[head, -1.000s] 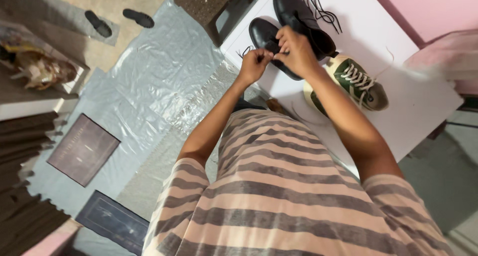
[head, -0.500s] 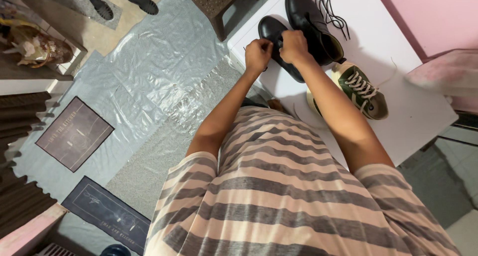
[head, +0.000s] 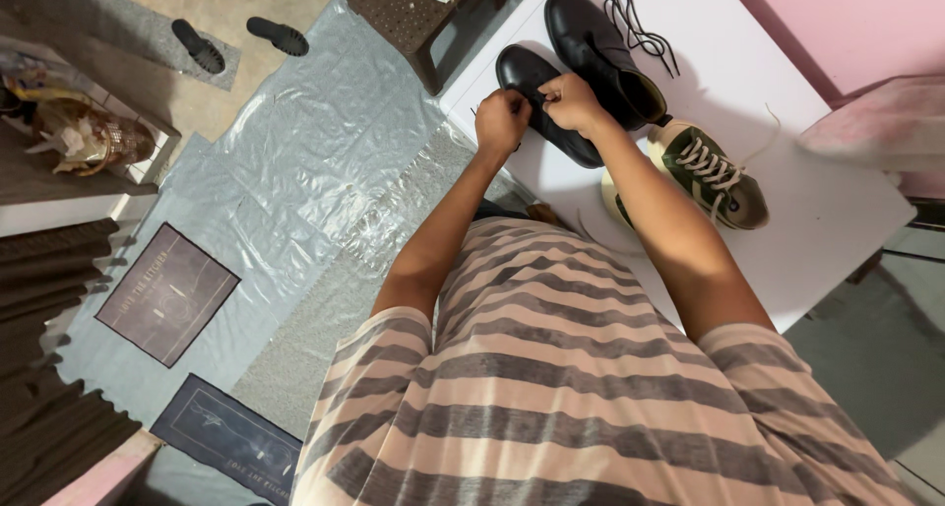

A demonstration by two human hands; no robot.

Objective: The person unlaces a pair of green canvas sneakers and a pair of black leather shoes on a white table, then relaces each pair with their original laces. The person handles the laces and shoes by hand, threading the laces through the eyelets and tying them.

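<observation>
Standing on a white bench [head: 787,221]: two black leather shoes, the nearer black shoe [head: 536,97] beside the farther black shoe [head: 596,53], a green sneaker [head: 714,171] just right of them, a loose black lace [head: 640,29] near the far edge. Pinched together over the nearer black shoe's lacing: left hand [head: 502,122] and right hand [head: 569,102], fingers closed on a thin black lace end, too small to see clearly.

A glossy black leather shoe [head: 536,88] lay on the white table [head: 837,211], toe pointing away, just beside a 2nd black shoe [head: 591,43], its thin lace pinched above.
</observation>
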